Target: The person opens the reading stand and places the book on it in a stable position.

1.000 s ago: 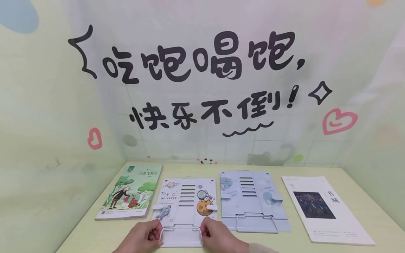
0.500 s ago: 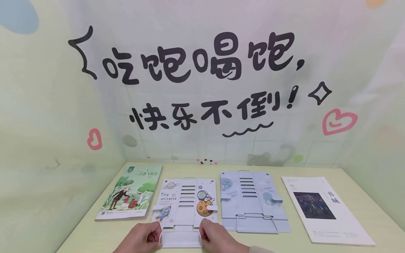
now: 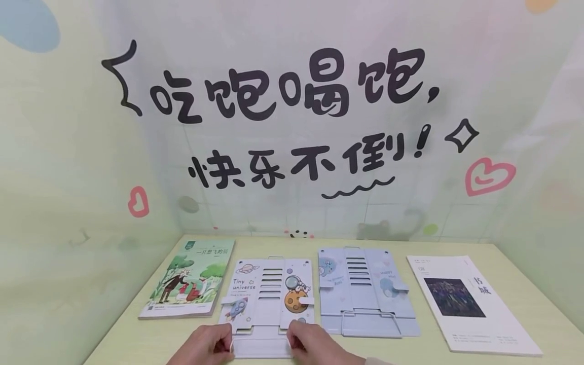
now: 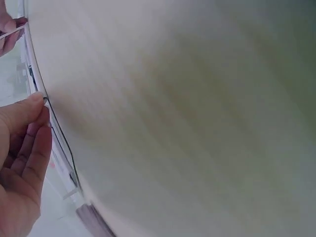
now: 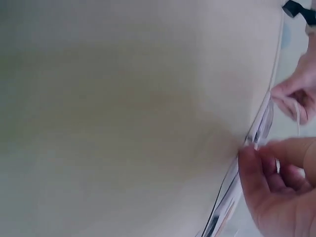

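Note:
A white book stand [image 3: 269, 317] printed with a rocket, an astronaut and "Tiny universe" lies in front of me in the head view. At its near end is a wire-framed ledge [image 3: 262, 348]. My left hand [image 3: 202, 345] pinches the ledge's left side between thumb and fingers. On the other side, my right hand [image 3: 316, 345] grips the right edge with curled fingers. In the left wrist view, the left thumb and fingertips [image 4: 37, 98] meet at the stand's thin edge. The right wrist view shows the right hand [image 5: 281, 185] pinching there too, slightly blurred.
A pale blue book stand [image 3: 358, 299] lies just right of the white one. Beyond it is a white book [image 3: 497, 319] with a dark picture. A green illustrated book [image 3: 189, 279] lies at the left. Printed curtain walls [image 3: 292, 213] enclose the table's back and sides.
The wire frame of the ledge has tipped down and toward me, both hands moving slightly with it. The books and the blue stand have stayed in place.

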Demonstrator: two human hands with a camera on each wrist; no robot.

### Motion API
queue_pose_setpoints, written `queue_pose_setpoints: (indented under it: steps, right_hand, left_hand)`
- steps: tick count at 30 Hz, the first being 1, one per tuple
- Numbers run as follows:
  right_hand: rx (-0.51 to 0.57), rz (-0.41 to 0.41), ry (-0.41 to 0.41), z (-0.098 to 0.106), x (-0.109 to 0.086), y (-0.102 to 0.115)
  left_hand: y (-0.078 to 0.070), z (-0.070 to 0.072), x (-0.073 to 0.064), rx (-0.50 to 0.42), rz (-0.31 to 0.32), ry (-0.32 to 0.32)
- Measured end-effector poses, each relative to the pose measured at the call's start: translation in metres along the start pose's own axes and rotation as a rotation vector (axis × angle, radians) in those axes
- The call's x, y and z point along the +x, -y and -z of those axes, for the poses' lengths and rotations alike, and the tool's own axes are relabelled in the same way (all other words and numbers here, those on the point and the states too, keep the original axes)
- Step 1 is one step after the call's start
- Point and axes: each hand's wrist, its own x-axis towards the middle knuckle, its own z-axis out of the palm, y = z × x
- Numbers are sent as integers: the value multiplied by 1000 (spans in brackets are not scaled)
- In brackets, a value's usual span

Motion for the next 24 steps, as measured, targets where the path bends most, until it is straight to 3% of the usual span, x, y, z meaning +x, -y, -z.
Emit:
queue_pose_setpoints:
  steps: [3, 5, 7, 9, 11, 14, 20, 24]
  right_hand:
    - [232, -40, -58, 7, -1, -9]
    - [398, -114, -130, 15, 1, -16]
    - [503, -210, -217, 26, 6, -22]
    - [563, -290, -286, 37, 12, -27]
    - [573, -342, -327, 47, 18, -29]
    - [538, -393, -321, 53, 24, -29]
    - [467, -420, -270, 50, 30, -30]
    - [473, -447, -274, 47, 34, -30]
  left_hand:
    - [1, 7, 0, -126, 10, 60]
    - [2, 16, 2, -184, 2, 46]
    - [5, 26, 6, -211, 20, -35]
    - [7, 36, 15, -182, 77, -186]
    - [11, 44, 27, -152, 173, -335]
    - [18, 52, 42, -108, 305, -447]
    - [31, 54, 63, -32, 424, -415]
    - [30, 52, 73, -22, 447, -377]
